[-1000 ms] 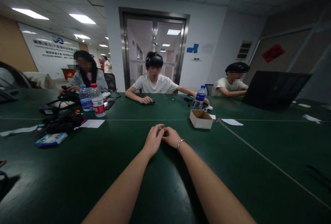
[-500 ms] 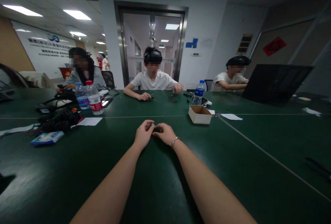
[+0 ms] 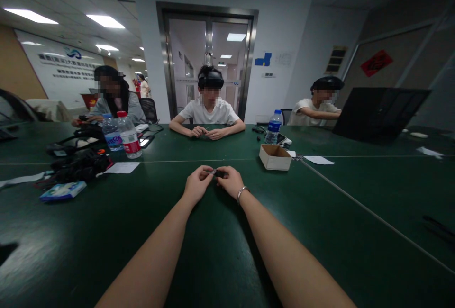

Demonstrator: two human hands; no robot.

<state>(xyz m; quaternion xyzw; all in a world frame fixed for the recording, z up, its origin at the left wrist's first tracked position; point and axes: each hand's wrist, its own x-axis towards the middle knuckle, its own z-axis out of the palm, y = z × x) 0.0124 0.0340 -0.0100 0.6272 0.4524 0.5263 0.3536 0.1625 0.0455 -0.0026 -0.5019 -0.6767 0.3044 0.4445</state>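
Both my hands meet over the dark green table, fingertips nearly touching. My left hand is closed in a pinch on a small, shiny metallic piece, too small to name. My right hand, with a silver bracelet at the wrist, is curled from the other side; its thumb and fingers close around a small dark piece at the same spot. The fingers cover most of both pieces, and I cannot tell whether they are joined.
An open cardboard box stands right of my hands, near a water bottle. Two bottles, one a red-capped bottle, stand left beside tangled black gear and a blue-white packet. Across sits a person; others sit at both sides.
My right hand has shifted slightly right, and more of the metallic piece shows between my fingertips. The person opposite has lowered a raised hand to join the other on the table.
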